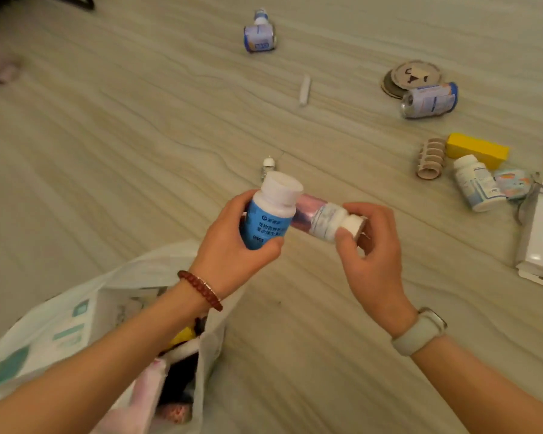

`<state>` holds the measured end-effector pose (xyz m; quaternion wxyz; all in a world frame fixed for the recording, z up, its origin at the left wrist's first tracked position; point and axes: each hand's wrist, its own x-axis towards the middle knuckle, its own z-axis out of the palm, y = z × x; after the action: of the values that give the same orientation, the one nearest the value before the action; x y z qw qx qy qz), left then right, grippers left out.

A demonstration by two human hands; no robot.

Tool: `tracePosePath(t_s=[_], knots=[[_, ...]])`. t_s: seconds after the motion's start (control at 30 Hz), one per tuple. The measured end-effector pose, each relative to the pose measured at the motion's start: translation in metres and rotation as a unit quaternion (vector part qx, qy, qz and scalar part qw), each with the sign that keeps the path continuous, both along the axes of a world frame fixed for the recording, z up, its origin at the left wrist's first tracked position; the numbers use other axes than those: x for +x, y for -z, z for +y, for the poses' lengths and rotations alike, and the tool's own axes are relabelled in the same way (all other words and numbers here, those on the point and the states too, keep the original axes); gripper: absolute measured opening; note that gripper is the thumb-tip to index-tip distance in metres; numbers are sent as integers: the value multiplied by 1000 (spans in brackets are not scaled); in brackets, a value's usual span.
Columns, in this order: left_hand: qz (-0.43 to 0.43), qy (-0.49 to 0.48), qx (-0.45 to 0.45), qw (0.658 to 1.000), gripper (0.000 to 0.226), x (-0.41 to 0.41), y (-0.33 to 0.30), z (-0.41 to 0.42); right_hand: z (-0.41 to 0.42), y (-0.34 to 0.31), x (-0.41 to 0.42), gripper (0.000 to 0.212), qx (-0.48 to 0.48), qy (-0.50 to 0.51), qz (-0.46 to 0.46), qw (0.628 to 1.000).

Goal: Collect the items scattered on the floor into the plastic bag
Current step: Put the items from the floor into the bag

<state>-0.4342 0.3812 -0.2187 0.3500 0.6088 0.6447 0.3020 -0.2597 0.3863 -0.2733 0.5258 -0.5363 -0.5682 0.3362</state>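
- Left hand (232, 242) wrapped round the blue-label bottle (268, 214), white cap up; held above the floor (107, 136), just beyond the plastic bag (60, 324).
- Right hand (370, 245) pinches the cap end of a pinkish bottle (320, 219), lying sideways, its far end touching the blue one.
- Bag sits at the floor's near-left corner, mouth open w/ stuff already inside.
- Still on the floor: two cans (430, 100) (260, 39) toward the far edge, yellow box (477, 150) + white bottle (477, 186) by the right edge, white stick (304, 89) mid-floor.
- Risk: pinkish bottle gripped by fingertips only, prob. slips or swings if moved fast.
- Risk: bag mouth looks floppy, no hand free to hold it; a bottle could hit the rim and roll off.
- Risk: lots left, far cans easy to miss.
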Motion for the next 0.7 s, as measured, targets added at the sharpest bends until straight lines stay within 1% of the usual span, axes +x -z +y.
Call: tracePosePath(t_s=[0.1, 0.2, 0.3, 0.4, 0.5, 0.57, 0.63, 0.7], knots=[[12, -85, 31, 996, 52, -50, -14, -46, -18, -26, -41, 23, 61, -98, -9, 993], [3, -190, 56, 980, 61, -87, -13, -92, -41, -33, -70, 24, 72, -166, -19, 983], [-10, -255, 57, 965, 64, -106, 2, -131, -64, -29, -88, 28, 76, -255, -80, 961], [12, -281, 37, 959, 67, -110, 20, -160, -83, -16, -109, 36, 53, -344, -202, 915], [51, -271, 45, 960, 64, -111, 29, -176, -94, 1, -130, 38, 74, -397, -344, 848], [58, -273, 39, 959, 62, -112, 32, -182, -95, 6, -142, 34, 85, -407, -399, 817], [55, -285, 17, 957, 63, -114, 38, -187, -92, 11, -152, 25, 118, -407, -437, 793], [70, -283, 9, 957, 61, -114, 45, -192, -89, 18, -159, 25, 149, -398, -466, 776]])
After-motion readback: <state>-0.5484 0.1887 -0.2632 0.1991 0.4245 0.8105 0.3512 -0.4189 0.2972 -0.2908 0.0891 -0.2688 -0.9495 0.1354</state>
